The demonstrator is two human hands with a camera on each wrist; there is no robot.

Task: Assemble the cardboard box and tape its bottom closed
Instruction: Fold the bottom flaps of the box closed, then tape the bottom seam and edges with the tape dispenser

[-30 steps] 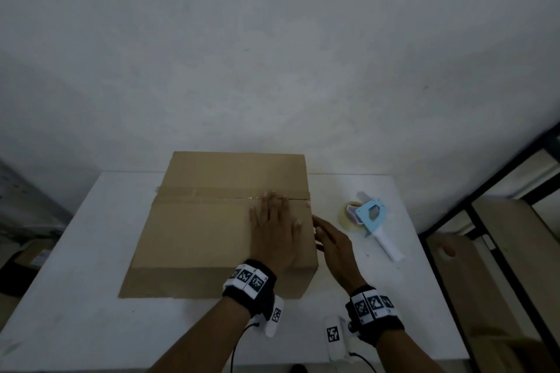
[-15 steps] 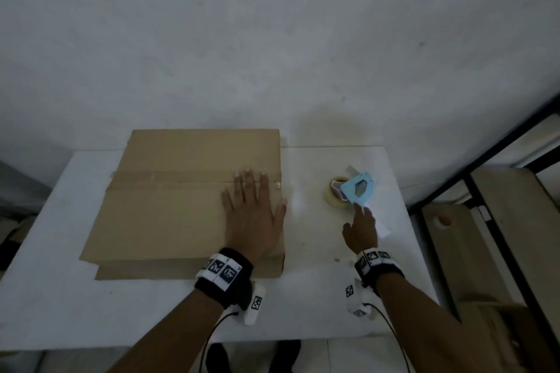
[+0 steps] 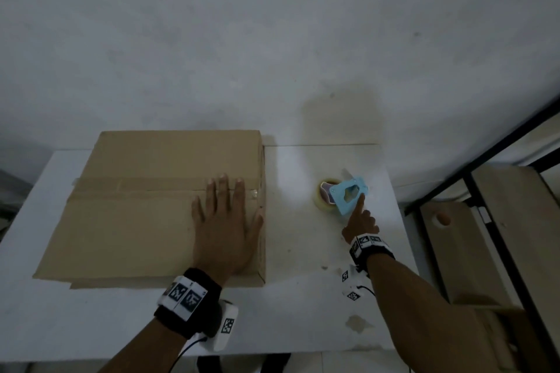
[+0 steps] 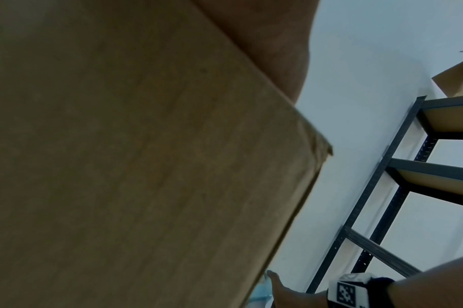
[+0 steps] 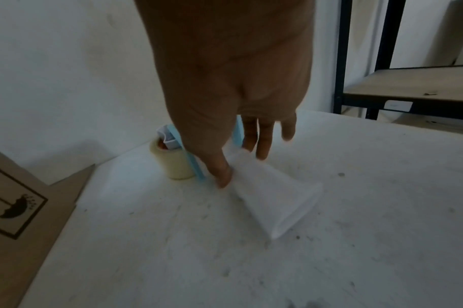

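Cardboard, a large brown box (image 3: pixel 151 206), filled the left of the head frame on the white table (image 3: pixel 303 297), left hand (image 3: pixel 224 227) flat with fingers spread beside the taped seam. At centre right, the right hand (image 3: pixel 360 221) touched the blue tape dispenser (image 3: pixel 348 194), forefinger extended, having left the box edge a second before. A full wrap round the white handle (image 5: pixel 272 200) would steady the lift.
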